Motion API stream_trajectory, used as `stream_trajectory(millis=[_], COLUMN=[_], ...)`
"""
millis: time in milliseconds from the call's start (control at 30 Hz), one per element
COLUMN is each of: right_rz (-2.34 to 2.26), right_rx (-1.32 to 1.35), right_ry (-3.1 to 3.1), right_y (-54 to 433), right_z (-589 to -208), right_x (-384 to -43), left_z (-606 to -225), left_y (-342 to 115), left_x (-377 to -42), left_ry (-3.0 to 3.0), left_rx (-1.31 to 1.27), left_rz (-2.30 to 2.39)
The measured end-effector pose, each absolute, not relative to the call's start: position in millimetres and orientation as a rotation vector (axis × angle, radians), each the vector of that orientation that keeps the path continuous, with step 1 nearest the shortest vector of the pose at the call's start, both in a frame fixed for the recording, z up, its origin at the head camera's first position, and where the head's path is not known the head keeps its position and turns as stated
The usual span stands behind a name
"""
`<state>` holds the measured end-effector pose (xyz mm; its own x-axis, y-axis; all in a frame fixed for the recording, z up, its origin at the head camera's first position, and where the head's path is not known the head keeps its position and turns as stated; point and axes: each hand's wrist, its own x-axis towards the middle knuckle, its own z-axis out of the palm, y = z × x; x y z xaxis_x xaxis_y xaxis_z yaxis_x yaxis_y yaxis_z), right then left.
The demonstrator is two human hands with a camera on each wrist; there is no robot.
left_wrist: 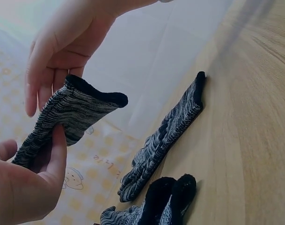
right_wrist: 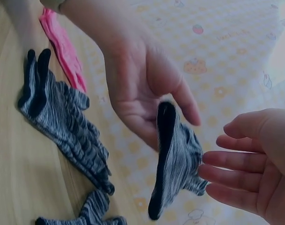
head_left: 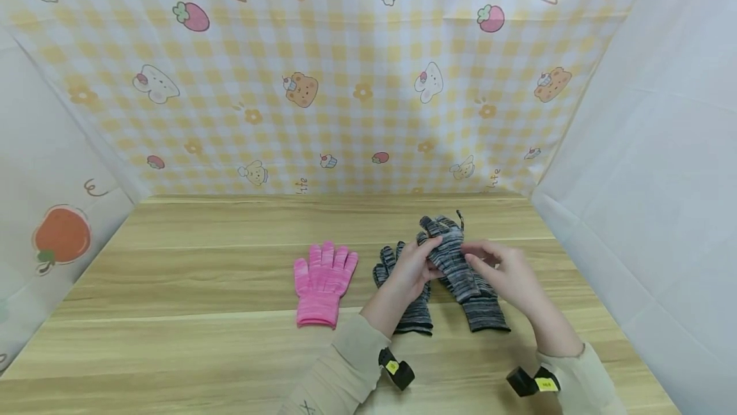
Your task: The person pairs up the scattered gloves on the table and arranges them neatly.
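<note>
A grey-and-black knit glove (head_left: 453, 265) is up off the table, gripped between the thumb and fingers of my left hand (head_left: 410, 269). Its black-edged cuff (left_wrist: 98, 93) faces back toward me, as the left wrist view shows. On the glove's other side is my right hand (head_left: 507, 274); in the right wrist view its loosely extended fingers (right_wrist: 233, 176) come right up to the knit. Two similar grey-and-black gloves lie on the table: one (head_left: 416, 316) under my left forearm and hand, partly hidden, the other (head_left: 486, 313) beneath the lifted one.
A pink glove (head_left: 324, 284) lies flat on the wooden table (head_left: 190, 274), left of the grey ones, fingers pointing away. At the back hangs a yellow checked cloth (head_left: 345, 127). White cloth walls (head_left: 650, 165) stand on both sides.
</note>
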<state>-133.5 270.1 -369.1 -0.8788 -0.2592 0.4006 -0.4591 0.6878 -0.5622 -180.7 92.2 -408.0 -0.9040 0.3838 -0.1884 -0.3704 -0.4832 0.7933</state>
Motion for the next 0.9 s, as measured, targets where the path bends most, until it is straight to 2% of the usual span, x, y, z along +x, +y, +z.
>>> stream_trajectory(millis=[533,900], right_rz=[1.203,1.794], right_rx=[0.285,0.224], right_ry=[-2.673,-2.701], right_y=[290,305], right_z=[-385,-398], right_x=[-154,-163], left_z=[-410,-413], left_y=[96,102], left_x=[-178,-175], left_ry=[1.271,1.291], left_rx=[0.037,0.03], left_rz=[2.365,2.334])
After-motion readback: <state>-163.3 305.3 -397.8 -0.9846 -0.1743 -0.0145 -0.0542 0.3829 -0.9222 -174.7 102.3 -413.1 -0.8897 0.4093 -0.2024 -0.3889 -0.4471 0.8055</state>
